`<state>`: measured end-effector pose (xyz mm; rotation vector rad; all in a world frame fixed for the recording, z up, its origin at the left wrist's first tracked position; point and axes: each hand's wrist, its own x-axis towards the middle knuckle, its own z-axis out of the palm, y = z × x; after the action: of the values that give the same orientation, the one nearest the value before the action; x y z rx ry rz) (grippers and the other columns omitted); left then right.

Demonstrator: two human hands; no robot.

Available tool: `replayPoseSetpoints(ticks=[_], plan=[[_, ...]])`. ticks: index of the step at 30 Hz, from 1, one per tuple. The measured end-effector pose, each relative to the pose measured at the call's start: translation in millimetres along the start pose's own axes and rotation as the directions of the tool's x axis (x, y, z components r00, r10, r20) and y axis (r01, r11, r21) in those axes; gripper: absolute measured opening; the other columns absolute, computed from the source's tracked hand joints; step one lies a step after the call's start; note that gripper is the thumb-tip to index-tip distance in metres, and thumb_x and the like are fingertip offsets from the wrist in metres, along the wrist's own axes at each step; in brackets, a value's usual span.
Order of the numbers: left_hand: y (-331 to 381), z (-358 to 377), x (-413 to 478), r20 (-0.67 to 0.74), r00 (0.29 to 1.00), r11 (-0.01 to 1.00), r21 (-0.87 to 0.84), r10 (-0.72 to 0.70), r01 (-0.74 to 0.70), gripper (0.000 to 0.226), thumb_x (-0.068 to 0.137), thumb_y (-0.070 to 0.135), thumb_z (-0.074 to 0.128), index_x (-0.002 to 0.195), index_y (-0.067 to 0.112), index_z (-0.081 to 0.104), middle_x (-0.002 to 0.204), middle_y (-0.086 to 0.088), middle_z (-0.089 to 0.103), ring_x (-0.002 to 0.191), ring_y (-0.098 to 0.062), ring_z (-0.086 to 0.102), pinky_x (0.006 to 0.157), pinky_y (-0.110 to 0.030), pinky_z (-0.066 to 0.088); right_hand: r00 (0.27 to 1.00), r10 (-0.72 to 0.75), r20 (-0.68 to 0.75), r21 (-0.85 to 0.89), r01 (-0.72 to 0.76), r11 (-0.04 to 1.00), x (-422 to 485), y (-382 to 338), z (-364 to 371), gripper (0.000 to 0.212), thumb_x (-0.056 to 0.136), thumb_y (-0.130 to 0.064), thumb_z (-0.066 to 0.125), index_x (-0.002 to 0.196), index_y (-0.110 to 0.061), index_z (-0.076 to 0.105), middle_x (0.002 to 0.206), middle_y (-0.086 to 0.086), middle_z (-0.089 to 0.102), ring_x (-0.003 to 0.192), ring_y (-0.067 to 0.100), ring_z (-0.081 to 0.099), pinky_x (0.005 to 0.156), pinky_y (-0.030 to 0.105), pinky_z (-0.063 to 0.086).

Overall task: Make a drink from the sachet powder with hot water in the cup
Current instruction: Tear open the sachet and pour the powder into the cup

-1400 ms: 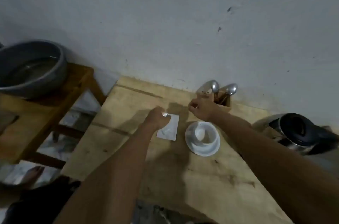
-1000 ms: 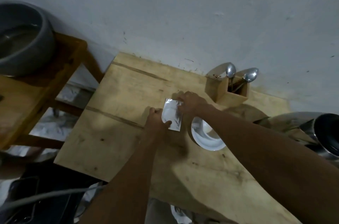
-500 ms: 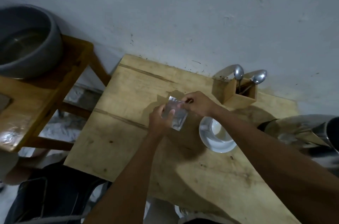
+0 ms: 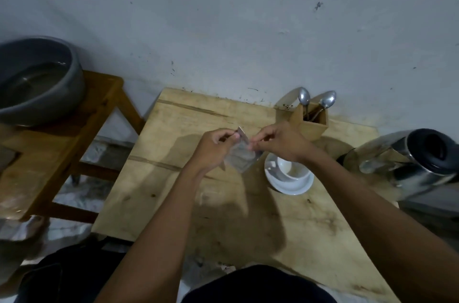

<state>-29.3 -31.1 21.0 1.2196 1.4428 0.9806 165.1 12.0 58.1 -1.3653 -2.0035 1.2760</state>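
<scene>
Both hands are up over the pale wooden tabletop (image 4: 173, 178), working on the small silvery foil sachet (image 4: 240, 158) between them. The left hand (image 4: 213, 147) has its thumb and fingertips pinched tight on the sachet's upper left corner, and the right hand (image 4: 280, 142) is pinched the same way on the top edge just beside it, so both are closed on the packet, not spread at all. The sachet hangs down from the pinch, tilted, clear of the table surface. It's a bit blurry, so I can't tell if the top is torn open or not

Just right of the sachet and a little nearer the camera is the white ceramic cup (image 4: 291, 168), sitting on a white round saucer (image 4: 289, 184). The cup looks empty inside as far as I can make out. The right wrist passes over its far edge

Behind the cup, against the grey-white wall (image 4: 223, 17), there's a small wooden box holder (image 4: 311, 126) with two metal spoons (image 4: 304, 97) standing in it, bowls up. At the right edge of the table sits a shiny steel kettle with a black rim (image 4: 409, 161). Way off to the left, well apart from the table, a grey round basin (image 4: 37, 81) rests on a darker wooden stool (image 4: 82, 124)
</scene>
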Motion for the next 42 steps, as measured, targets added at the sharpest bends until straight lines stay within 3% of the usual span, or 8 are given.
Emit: replayPoseSetpoints(ticks=[4,11,16,21,29,32,36,42], plan=[[13.2,5.4,-3.0,0.013,0.999,0.999,0.009,0.053,-0.053,0.012,0.091,0.022,0.063,0.09,0.022,0.074,0.084,0.003,0.071,0.077,-0.007,0.063,0.067,-0.016,0.049,0.993,0.02,-0.113,-0.004,-0.021,1.0,-15.0,-6.2,-9.4,0.009,0.078,-0.03,0.081,0.079,-0.022,0.078,0.076,-0.011,0.074,0.069,0.002,0.066,0.065,0.021,0.05],[31.4,12.0,-9.2,0.068,0.994,0.996,-0.023,0.087,-0.086,0.014,0.093,0.024,0.06,0.084,0.026,0.071,0.087,-0.002,0.071,0.077,-0.01,0.063,0.069,-0.025,0.05,0.996,0.043,-0.073,0.045,-0.04,0.998,-33.8,-13.3,-18.4,0.015,0.085,-0.024,0.076,0.083,-0.009,0.073,0.078,0.001,0.075,0.064,0.002,0.067,0.057,0.008,0.046],[38.9,14.4,-11.9,0.14,0.983,0.991,0.035,0.121,-0.127,0.013,0.093,0.024,0.06,0.087,0.022,0.071,0.082,0.004,0.069,0.069,0.0,0.059,0.064,-0.015,0.047,0.992,-0.041,-0.121,-0.046,0.035,0.998,-35.2,-13.9,-25.7,0.009,0.089,-0.035,0.069,0.088,-0.026,0.071,0.087,-0.005,0.073,0.081,0.012,0.068,0.072,0.021,0.052],[45.0,19.4,-11.0,0.188,0.973,0.985,0.084,0.133,-0.151,0.014,0.092,0.026,0.061,0.088,0.021,0.073,0.08,0.006,0.069,0.07,-0.004,0.059,0.065,-0.019,0.048,0.986,-0.113,-0.125,-0.154,0.093,0.984,-32.0,-13.9,-31.1,0.011,0.094,-0.029,0.064,0.09,-0.023,0.073,0.076,-0.002,0.071,0.065,0.008,0.063,0.06,0.018,0.048],[55.4,21.2,-14.8,0.251,0.96,0.964,0.197,0.127,-0.179,0.019,0.095,0.029,0.056,0.082,0.031,0.07,0.085,0.008,0.074,0.08,-0.009,0.069,0.069,-0.027,0.053,0.986,-0.156,0.053,-0.406,0.164,0.899,-28.3,-28.8,-47.5,0.007,0.09,-0.033,0.067,0.094,-0.028,0.067,0.072,-0.018,0.062,0.067,-0.002,0.057,0.061,0.01,0.042],[60.2,22.3,-11.4,0.258,0.957,0.935,0.285,0.135,-0.209,0.018,0.094,0.033,0.054,0.086,0.028,0.069,0.089,0.003,0.073,0.088,-0.018,0.069,0.077,-0.04,0.055,0.978,-0.167,0.126,-0.505,0.208,0.838,-25.9,-39.7,-54.4,0.007,0.09,-0.03,0.067,0.092,-0.024,0.07,0.078,-0.016,0.065,0.071,0.001,0.06,0.062,0.014,0.044],[63.0,24.3,-11.3,0.239,0.961,0.923,0.318,0.142,-0.216,0.023,0.097,0.033,0.047,0.087,0.026,0.067,0.078,0.001,0.066,0.074,-0.02,0.06,0.067,-0.038,0.048,0.98,-0.149,0.13,-0.526,0.196,0.828,-20.2,-45.4,-60.0,0.013,0.091,-0.025,0.067,0.098,-0.016,0.074,0.088,-0.005,0.072,0.08,0.005,0.064,0.074,0.025,0.052],[64.3,25.1,-13.1,0.23,0.962,0.893,0.386,0.15,-0.231,0.023,0.093,0.037,0.048,0.075,0.036,0.063,0.081,0.0,0.069,0.078,-0.025,0.065,0.07,-0.044,0.053,0.955,-0.087,0.282,-0.633,0.254,0.731,-21.1,-52.6,-59.0,0.02,0.097,-0.032,0.057,0.101,-0.016,0.068,0.081,-0.011,0.062,0.077,0.009,0.059,0.072,0.025,0.044]])
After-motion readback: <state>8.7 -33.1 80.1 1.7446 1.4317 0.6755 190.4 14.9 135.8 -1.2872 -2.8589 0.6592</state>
